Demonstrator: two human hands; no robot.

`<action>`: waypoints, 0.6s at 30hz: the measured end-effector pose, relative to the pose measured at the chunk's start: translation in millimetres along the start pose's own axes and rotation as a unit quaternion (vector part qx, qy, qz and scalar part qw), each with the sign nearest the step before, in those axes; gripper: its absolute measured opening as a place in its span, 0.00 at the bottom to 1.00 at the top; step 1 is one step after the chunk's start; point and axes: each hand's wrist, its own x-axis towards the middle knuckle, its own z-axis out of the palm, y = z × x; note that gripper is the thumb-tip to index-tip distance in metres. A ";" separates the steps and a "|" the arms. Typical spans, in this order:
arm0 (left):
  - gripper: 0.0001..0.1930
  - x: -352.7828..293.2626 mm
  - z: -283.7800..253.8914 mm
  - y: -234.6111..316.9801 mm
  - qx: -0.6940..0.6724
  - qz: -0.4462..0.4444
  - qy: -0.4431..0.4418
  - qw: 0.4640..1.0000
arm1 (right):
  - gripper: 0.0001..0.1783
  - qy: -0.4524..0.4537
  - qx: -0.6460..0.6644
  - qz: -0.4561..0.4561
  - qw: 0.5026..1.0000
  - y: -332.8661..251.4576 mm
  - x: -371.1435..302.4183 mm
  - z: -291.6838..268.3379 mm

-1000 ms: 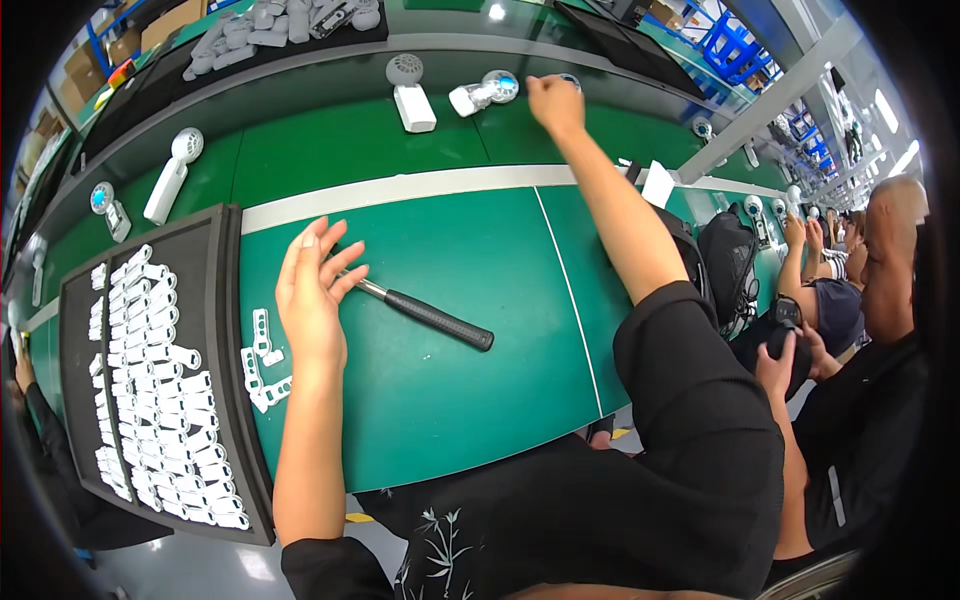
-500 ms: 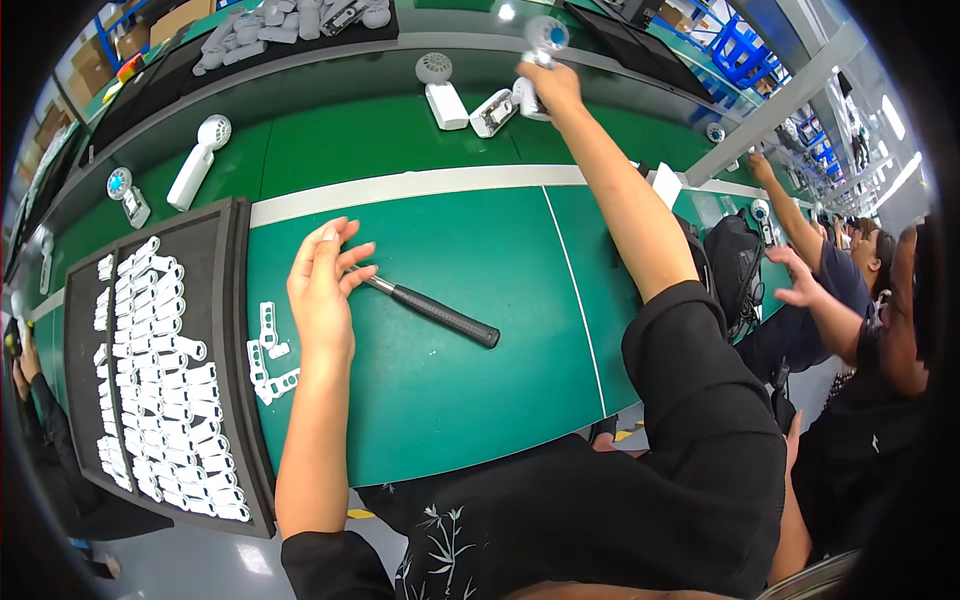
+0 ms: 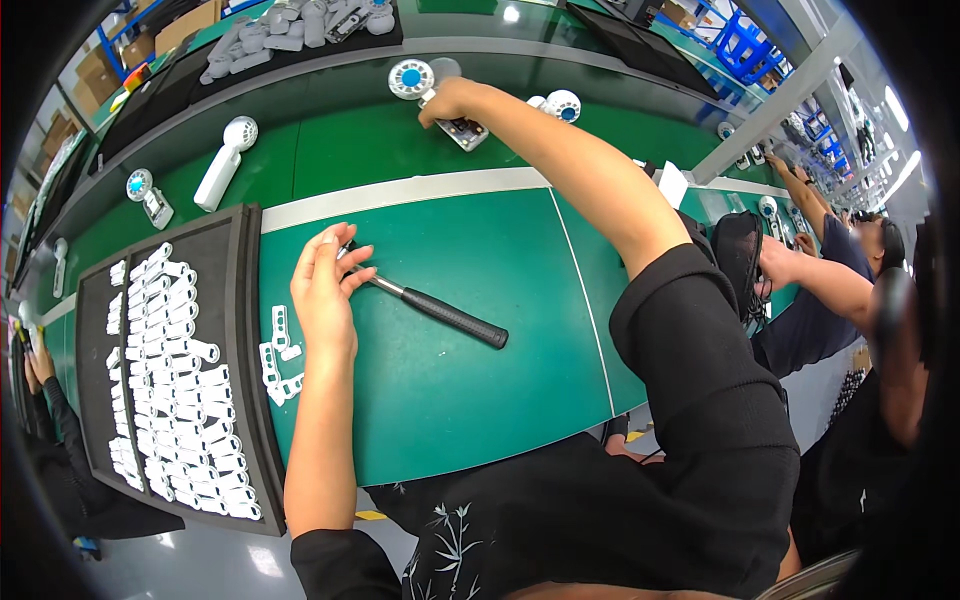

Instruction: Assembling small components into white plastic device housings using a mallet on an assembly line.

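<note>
Worktop (image 3: 430, 420): green, directly before the wearer; its middle is the clock centre, 12 pointing away.
Black-handled tool (image 3: 455, 318): one, lying at the clock centre; metal shaft points to 10 o'clock, far end hidden behind the fingers.
Left hand (image 3: 325, 285): at 10 o'clock, over the shaft end; grip loosely wide, fingers half-curled and parted; contact with the shaft cannot be told.
Loose white parts (image 3: 268, 365): several slotted pieces, at 9 o'clock, just beside the tray.
Tray (image 3: 250, 300): black, at 9 o'clock, beyond the loose pieces; bears rows of white clips (image 3: 185, 375), closely set.
Bag (image 3: 735, 250): black, between 2 and 3 o'clock.
Right hand (image 3: 450, 100): at 12 o'clock, past the pale strip (image 3: 400, 190); grip narrow, around the neck of the blue-hubbed fan.
Blue-hubbed fan (image 3: 410, 78): white, at 12 o'clock, in the right hand; inner works exposed in its handle.
Other fans: one at 1 o'clock (image 3: 564, 105), partly behind the forearm; two at 10 o'clock, one long-handled (image 3: 225, 165), one smaller (image 3: 150, 195).
Heap of parts (image 3: 290, 28): grey-white, at 11 o'clock, on the raised shelf.
</note>
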 end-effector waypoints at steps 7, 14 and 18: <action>0.18 0.7 14.8 2.9 -0.002 -0.007 -0.049 0.999 | 0.33 0.029 -0.133 -0.054 0.989 9.2 -0.4 14.8; 0.22 0.0 -19.5 5.2 0.042 0.018 -0.011 0.999 | 0.38 -0.016 -0.125 0.002 0.992 -58.2 -17.8 53.4; 0.24 4.4 7.9 -4.9 0.051 -0.002 -0.045 0.998 | 0.30 0.001 -0.180 -0.097 0.979 -20.5 -8.9 39.2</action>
